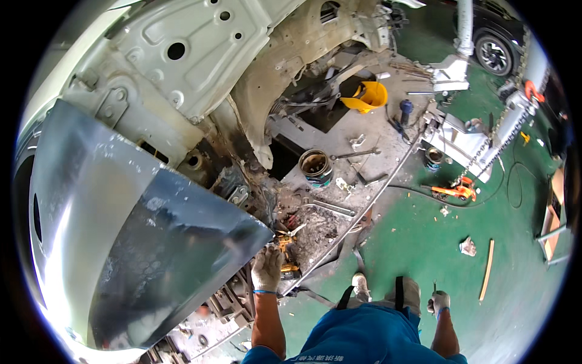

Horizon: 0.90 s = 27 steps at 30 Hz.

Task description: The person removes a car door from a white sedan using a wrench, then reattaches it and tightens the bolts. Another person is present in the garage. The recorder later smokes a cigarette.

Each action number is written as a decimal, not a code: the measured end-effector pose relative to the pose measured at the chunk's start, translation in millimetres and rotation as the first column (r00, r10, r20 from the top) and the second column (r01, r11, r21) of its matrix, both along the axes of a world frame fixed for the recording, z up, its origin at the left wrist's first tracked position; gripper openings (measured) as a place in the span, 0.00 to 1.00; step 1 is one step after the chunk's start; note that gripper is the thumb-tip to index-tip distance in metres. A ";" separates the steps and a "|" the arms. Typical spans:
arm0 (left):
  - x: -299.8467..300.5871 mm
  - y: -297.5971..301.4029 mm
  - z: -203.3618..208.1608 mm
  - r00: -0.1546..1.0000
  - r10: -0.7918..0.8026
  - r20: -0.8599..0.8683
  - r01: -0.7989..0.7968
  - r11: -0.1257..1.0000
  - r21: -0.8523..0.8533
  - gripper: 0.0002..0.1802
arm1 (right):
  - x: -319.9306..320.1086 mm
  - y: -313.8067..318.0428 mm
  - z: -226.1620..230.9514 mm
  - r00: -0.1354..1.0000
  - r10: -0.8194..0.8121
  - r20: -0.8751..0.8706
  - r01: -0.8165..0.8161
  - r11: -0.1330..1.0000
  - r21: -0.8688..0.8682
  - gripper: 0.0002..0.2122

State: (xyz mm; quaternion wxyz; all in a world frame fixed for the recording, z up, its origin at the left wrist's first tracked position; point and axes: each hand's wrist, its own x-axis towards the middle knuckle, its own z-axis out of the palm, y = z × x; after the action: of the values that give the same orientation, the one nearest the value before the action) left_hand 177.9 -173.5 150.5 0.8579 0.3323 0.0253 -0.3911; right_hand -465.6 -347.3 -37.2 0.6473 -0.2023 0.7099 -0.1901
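Observation:
A large car body panel (182, 236), silver with a dark bare patch, juts from the left to a pointed corner. At that corner my left hand (267, 270), in a pale work glove, is closed at the edge; its fingertips are partly hidden. Just beyond it, a yellow cordless drill (289, 270) rests on the platform. My right hand (439, 302), also gloved, hangs low at the right of my body. From its closed fingers a thin, dark tool (434, 286) sticks up, too small to name exactly.
The dirty metal platform (379, 164) carries a wrench (330, 207), an open can (315, 167) and a yellow hard hat (367, 97). On the green floor (418, 242) lie an orange chain hoist (456, 189) and a wooden strip (487, 270). Chain and cable run at right.

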 end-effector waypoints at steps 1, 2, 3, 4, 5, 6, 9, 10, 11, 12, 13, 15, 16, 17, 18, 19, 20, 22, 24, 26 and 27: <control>0.9 -8.0 3.6 0.999 0.022 0.027 -0.021 0.999 -0.031 0.09 | 14.8 -24.3 6.3 0.999 0.045 0.002 -0.045 0.999 0.018 0.06; -0.1 -13.0 4.7 0.997 0.048 0.052 -0.045 0.997 -0.062 0.08 | 29.0 -43.8 12.7 0.996 0.093 0.004 -0.093 0.995 0.037 0.06; 4.1 -15.3 -0.8 0.993 0.118 0.004 -0.117 0.990 -0.078 0.06 | 44.5 -62.9 17.7 0.984 0.174 -0.039 -0.172 0.984 0.055 0.04; 1.4 -28.0 8.2 0.985 0.173 -0.019 -0.174 0.984 -0.046 0.06 | 49.0 -80.7 10.3 0.976 0.213 -0.033 -0.211 0.976 0.053 0.04; -0.3 -41.8 17.1 0.972 0.230 -0.042 -0.231 0.973 -0.013 0.06 | 54.7 -99.7 3.1 0.966 0.257 -0.029 -0.254 0.964 0.080 0.03; -3.2 -51.9 26.4 0.954 0.295 -0.058 -0.294 0.956 0.019 0.06 | 59.9 -120.1 -7.3 0.951 0.308 -0.018 -0.304 0.947 0.104 0.03; -7.9 -61.4 13.1 0.884 0.460 -0.088 -0.465 0.883 -0.055 0.03 | 71.2 -192.0 -27.9 0.907 0.416 0.064 -0.421 0.896 0.140 0.03; -9.0 -61.6 10.6 0.857 0.506 -0.096 -0.514 0.853 -0.088 0.03 | 76.3 -216.4 -31.9 0.909 0.398 0.121 -0.414 0.895 0.168 0.03; -10.3 -65.4 6.0 0.793 0.577 -0.196 -0.603 0.790 -0.111 0.04 | 80.7 -247.6 -34.7 0.880 0.463 0.111 -0.475 0.867 0.153 0.03; -11.0 -60.0 -5.4 0.779 0.607 -0.154 -0.625 0.770 -0.127 0.06 | 92.3 -273.3 -28.6 0.847 0.519 0.114 -0.531 0.836 0.139 0.03; -15.4 -76.3 8.1 0.729 0.664 -0.167 -0.681 0.728 -0.079 0.07 | 100.5 -298.9 -25.0 0.818 0.574 0.044 -0.574 0.807 0.137 0.04; -23.6 -94.1 26.3 0.668 0.728 -0.155 -0.740 0.671 -0.037 0.12 | 127.1 -353.6 -19.4 0.745 0.664 0.063 -0.666 0.734 0.132 0.06; -28.2 -107.9 37.7 0.635 0.762 -0.130 -0.767 0.641 0.011 0.13 | 140.3 -381.5 -18.1 0.723 0.685 0.085 -0.689 0.710 0.146 0.07; -30.3 -113.3 45.6 0.615 0.774 -0.150 -0.781 0.625 0.024 0.13 | 158.9 -409.2 -20.2 0.657 0.742 0.138 -0.754 0.645 0.124 0.07; -30.1 -119.7 50.0 0.607 0.775 -0.174 -0.783 0.621 0.034 0.13 | 176.9 -430.5 -29.0 0.596 0.782 0.184 -0.802 0.589 0.096 0.07; -27.1 -112.7 40.2 0.615 0.769 -0.174 -0.779 0.627 0.021 0.14 | 203.9 -442.4 -26.4 0.159 0.978 -0.136 -0.983 0.144 -0.110 0.05; -26.6 -117.8 40.0 0.605 0.778 -0.171 -0.786 0.618 0.033 0.14 | 236.7 -459.0 -18.0 -0.251 0.831 -0.497 -0.922 -0.361 -0.138 0.03; -36.2 -113.9 41.2 0.548 0.822 -0.156 -0.824 0.562 0.072 0.14 | 327.2 -431.9 91.7 0.243 0.970 0.026 -0.900 0.235 -0.367 0.05; -37.0 -116.4 40.9 0.543 0.824 -0.162 -0.827 0.558 0.064 0.15 | 400.0 -397.6 192.4 0.133 0.981 0.140 -0.793 0.190 -0.578 0.07; -36.0 -117.1 42.6 0.573 0.801 -0.175 -0.811 0.584 0.018 0.15 | 444.8 -362.3 241.6 -0.003 0.995 0.102 -0.677 0.073 -0.732 0.11; -34.6 -119.1 45.8 0.605 0.783 -0.146 -0.788 0.615 0.032 0.15 | 465.4 -352.3 253.1 0.001 0.893 -0.450 -0.472 -0.397 -0.787 0.13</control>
State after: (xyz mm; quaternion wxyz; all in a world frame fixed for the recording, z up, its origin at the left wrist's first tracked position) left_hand 143.3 -292.6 196.3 0.9440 0.2426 0.2237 0.0012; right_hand -0.1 -699.6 215.9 0.5070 -0.8602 -0.0087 -0.0537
